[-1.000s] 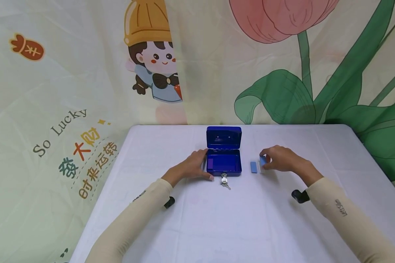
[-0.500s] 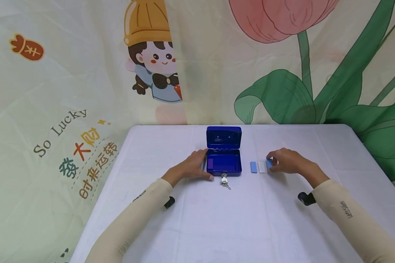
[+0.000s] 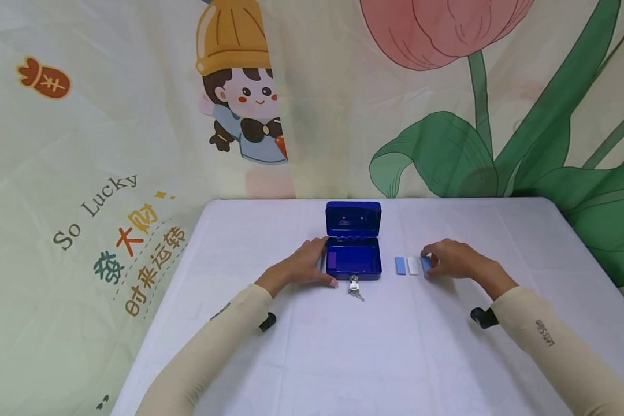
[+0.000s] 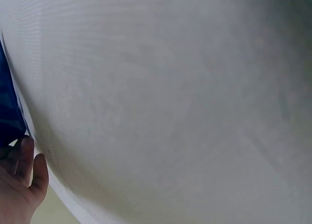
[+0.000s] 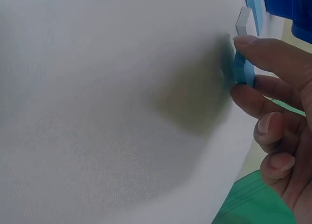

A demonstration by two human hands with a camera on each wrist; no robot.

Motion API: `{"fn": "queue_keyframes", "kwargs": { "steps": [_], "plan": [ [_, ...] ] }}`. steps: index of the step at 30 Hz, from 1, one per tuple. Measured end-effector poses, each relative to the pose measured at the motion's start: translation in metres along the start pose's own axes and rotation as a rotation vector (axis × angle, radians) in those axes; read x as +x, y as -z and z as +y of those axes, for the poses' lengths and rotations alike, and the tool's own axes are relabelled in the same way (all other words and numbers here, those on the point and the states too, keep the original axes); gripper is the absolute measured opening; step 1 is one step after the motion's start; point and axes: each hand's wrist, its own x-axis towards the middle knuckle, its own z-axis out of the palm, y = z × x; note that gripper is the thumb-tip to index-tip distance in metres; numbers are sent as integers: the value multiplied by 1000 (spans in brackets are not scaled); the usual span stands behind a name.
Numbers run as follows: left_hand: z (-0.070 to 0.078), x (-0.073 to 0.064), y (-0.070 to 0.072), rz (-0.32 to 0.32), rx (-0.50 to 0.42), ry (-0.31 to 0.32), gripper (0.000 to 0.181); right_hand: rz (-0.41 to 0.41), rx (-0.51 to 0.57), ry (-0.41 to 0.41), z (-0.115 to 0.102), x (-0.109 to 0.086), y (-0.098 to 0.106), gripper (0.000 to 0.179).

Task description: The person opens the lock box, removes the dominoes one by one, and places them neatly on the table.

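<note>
In the head view, a dark blue metal cash box point(image 3: 353, 258) stands with its lid raised and a purple patch visible inside. Its left side is touched by my left hand point(image 3: 307, 261), fingers along that side and thumb at the front left corner. To the right of the box, my right hand point(image 3: 451, 258) pinches a small light blue block point(image 3: 425, 266) between thumb and fingertips. The right wrist view has this blue block point(image 5: 243, 69) standing low at the cloth. Beside it lie a white block point(image 3: 413, 266) and another blue block point(image 3: 400, 266), side by side in a row.
Two keys point(image 3: 356, 293) hang from the lock at the front of the box. White cloth covers the table point(image 3: 343, 358). A printed backdrop point(image 3: 322, 104) rises behind the far edge. Black wrist cameras point(image 3: 482, 317) sit under both sleeves.
My right hand has shifted slightly right with the blue block, then lowered it beside the white block, which now shows fully. My left hand and the box have stayed put.
</note>
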Motion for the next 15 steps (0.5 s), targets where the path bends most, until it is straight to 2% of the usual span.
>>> {"fn": "queue_keyframes", "kwargs": {
  "steps": [15],
  "plan": [
    [-3, 0, -2, 1, 4, -2, 123, -15, 12, -25, -4, 1, -3, 54]
  ]
}}
